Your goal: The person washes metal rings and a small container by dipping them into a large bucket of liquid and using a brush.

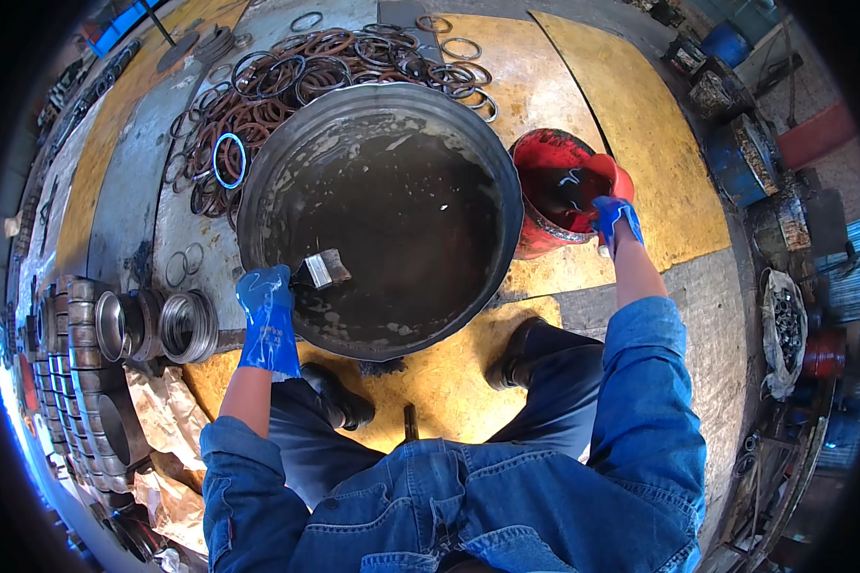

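Note:
My left hand (268, 310), in a blue rubber glove, is closed round the handle of a flat paintbrush (327, 269). The bristles hang over the left part of a wide round metal basin (373, 100) that holds dark liquid. On the right, my gloved right hand (617, 220) grips a red plastic jug (621, 178), tilted at the mouth of a red bucket (535, 229). Dark liquid shows inside the bucket. Whether the jug touches the bucket's rim I cannot tell.
A heap of dark metal rings (330, 67) lies behind and left of the basin. Shiny ring stacks (186, 327) and metal cylinders (105, 411) stand at the left. Grimy drums (736, 158) and a white sack (784, 334) line the right. Yellow boards (631, 105) cover the floor.

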A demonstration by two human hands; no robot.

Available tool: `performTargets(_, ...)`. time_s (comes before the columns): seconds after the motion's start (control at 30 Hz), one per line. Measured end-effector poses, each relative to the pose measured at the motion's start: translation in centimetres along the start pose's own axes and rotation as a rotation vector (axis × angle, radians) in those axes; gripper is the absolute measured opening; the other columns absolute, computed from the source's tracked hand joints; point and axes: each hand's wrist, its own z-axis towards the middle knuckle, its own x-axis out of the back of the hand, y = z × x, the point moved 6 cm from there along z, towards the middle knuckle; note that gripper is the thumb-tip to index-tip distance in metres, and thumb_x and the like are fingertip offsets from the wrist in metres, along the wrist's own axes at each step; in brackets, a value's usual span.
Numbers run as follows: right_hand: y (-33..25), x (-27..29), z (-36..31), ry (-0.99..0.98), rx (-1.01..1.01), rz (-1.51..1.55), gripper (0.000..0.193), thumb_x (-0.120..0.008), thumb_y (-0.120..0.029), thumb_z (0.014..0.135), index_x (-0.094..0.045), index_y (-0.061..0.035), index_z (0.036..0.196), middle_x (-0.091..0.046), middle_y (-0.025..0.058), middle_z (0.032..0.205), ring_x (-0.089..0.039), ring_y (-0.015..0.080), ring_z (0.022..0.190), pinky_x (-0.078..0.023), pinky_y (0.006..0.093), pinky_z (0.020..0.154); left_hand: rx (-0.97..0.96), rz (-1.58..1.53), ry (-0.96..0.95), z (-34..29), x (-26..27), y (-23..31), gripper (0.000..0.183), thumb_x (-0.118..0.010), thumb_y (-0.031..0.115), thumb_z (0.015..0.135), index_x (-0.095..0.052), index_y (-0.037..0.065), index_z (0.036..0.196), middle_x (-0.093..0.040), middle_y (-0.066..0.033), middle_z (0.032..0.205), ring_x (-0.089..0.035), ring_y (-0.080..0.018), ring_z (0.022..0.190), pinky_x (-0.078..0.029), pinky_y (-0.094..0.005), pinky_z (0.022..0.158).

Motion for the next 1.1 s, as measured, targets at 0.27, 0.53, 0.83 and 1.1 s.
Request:
performTargets(0.27,-7.7,0.1,-5.9,0.295,0.477,-1.305,0.03,-0.073,-0.024,0.078,-0.072,-0.0027,0.099,-0.072,0.0231,0.102,-0.069,0.0393,0.103,-0.056,0.0443,0.08,0.02,0.01,-0.006,-0.4,1.4,0.2,0.007,-0.068,0.014,0.076,-0.074,0.014,0.08,-0.072,-0.0159,0.082,-0.071,-0.0367,0.08,-0.055,-0.049,0.071)
performTargets(0.53,-11.2,-0.1,-5.7,0.343,0.492,-0.706,0.027,-0.072,-0.027,0.083,-0.073,-0.0026,0.095,-0.072,0.0144,0.087,-0.07,0.0288,0.082,-0.056,0.0407,0.073,0.052,0.04,-0.081,0.5,1.2,0.2,0.012,-0.067,0.011,0.078,-0.075,0.016,0.085,-0.073,-0.0148,0.085,-0.072,-0.0361,0.086,-0.056,-0.0496,0.075)
performTargets(0.83,-10.0,-18.5,-13.5,-0.338,0.395,-0.741,0.047,-0.071,-0.034,0.081,-0.069,-0.0005,0.113,-0.072,0.0187,0.099,-0.071,0.0294,0.091,-0.056,0.0402,0.08,0.029,-0.037,-0.047,0.5,3.0,1.7,0.013,-0.063,0.012,0.081,-0.075,0.016,0.086,-0.074,-0.0102,0.088,-0.072,-0.0315,0.087,-0.056,-0.0466,0.073)
performTargets(1.1,-4.8,-25.5,-13.7,-0.171,0.578,-1.164,0.034,-0.071,-0.026,0.078,-0.073,-0.0004,0.1,-0.072,0.0224,0.101,-0.071,0.0354,0.095,-0.057,0.0477,0.08,0.033,-0.003,0.041,0.4,2.0,0.9,0.011,-0.062,0.012,0.081,-0.073,0.012,0.082,-0.072,-0.0139,0.082,-0.072,-0.0354,0.078,-0.056,-0.0482,0.068)
